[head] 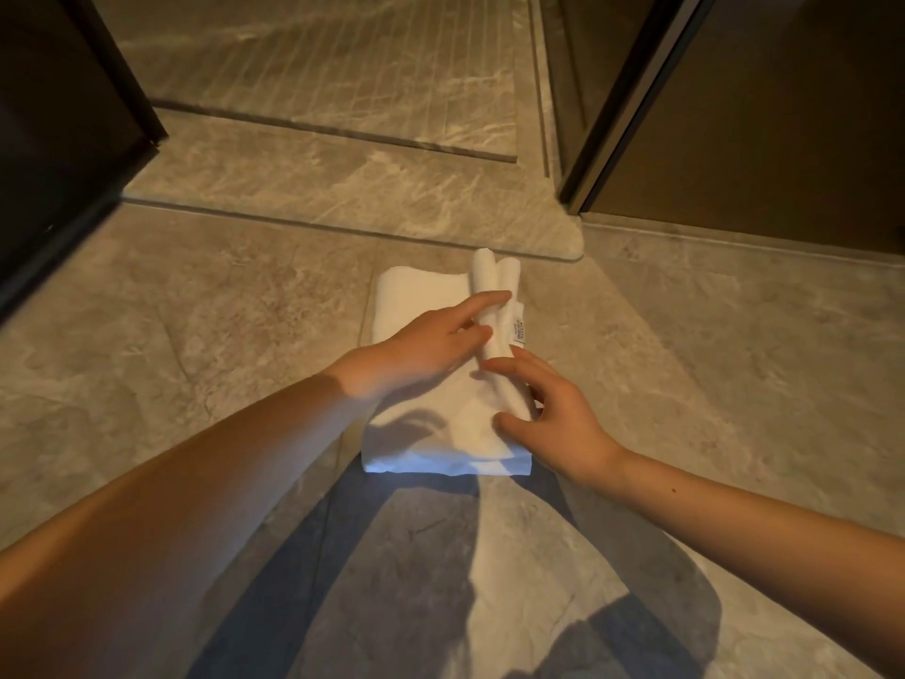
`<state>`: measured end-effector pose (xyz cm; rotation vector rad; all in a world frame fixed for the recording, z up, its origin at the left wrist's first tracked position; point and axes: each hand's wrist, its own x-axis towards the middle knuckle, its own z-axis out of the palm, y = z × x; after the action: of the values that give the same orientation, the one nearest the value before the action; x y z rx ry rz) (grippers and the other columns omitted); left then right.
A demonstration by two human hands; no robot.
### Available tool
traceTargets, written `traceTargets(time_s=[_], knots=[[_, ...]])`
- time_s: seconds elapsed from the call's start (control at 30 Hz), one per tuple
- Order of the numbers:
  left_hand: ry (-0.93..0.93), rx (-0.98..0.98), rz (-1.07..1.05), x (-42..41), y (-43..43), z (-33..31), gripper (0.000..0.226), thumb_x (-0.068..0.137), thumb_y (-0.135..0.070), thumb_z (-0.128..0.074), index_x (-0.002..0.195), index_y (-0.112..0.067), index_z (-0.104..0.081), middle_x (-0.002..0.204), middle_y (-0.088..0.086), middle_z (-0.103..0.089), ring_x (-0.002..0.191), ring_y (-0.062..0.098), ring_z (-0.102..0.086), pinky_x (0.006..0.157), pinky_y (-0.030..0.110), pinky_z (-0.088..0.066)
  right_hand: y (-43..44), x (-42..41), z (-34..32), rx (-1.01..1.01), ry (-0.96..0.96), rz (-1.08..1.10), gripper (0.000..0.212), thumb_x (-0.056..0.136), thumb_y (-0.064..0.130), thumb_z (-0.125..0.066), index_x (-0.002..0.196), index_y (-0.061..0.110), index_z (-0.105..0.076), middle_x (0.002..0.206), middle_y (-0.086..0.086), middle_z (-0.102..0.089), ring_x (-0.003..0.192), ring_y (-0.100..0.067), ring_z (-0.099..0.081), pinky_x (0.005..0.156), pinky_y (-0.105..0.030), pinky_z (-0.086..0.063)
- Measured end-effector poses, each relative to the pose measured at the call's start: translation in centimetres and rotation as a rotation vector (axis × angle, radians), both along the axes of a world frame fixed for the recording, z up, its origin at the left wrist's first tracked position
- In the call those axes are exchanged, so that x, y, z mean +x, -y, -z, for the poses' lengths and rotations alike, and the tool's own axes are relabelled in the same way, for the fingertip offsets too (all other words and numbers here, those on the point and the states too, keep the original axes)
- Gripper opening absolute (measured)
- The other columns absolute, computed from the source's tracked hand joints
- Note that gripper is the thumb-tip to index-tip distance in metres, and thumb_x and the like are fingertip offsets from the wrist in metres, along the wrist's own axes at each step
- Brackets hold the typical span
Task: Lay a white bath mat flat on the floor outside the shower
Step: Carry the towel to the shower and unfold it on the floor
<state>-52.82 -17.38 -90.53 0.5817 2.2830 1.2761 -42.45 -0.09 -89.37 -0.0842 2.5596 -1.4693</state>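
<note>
A white bath mat lies folded into a thick rectangle on the marble floor, just in front of the raised shower threshold. Its right edge stands up in rolled folds with a small label showing. My left hand rests across the mat, and its fingers pinch those raised folds. My right hand touches the mat's near right edge with fingers spread, thumb on top and fingertips at the fold.
A dark frame or door stands at the left. At the right a dark metal frame borders a brown panel. The ribbed shower floor lies beyond the threshold. Bare tile surrounds the mat, with arm shadows near me.
</note>
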Motion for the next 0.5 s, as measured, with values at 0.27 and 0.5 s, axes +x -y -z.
traceTargets(time_s=[0.27,0.5], knots=[[0.027,-0.202,-0.008,-1.8,-2.9,-0.9,0.037,0.092,-0.024,-0.054,0.128,-0.029,-0.056,0.117,0.010,-0.052,0.111,0.024,-0.050,0.077,0.026,-0.035,0.4,0.3,-0.9,-0.043,0.029,-0.022,0.052,0.083,-0.006,-0.063,0.129,0.019,-0.059,0.136,0.005,-0.056,0.122,-0.015,-0.056,0.098,-0.030,-0.049],[0.184,0.126,-0.184,-1.3,1.6,-2.0,0.053,0.085,-0.003,-0.063,0.131,-0.029,-0.058,0.123,-0.005,-0.054,0.111,0.010,-0.055,0.085,0.018,-0.043,1.3,-1.0,-0.9,-0.444,0.155,0.304,0.022,0.100,0.006,-0.043,0.115,0.016,-0.056,0.119,-0.003,-0.059,0.091,-0.018,-0.066,0.076,-0.029,-0.056]])
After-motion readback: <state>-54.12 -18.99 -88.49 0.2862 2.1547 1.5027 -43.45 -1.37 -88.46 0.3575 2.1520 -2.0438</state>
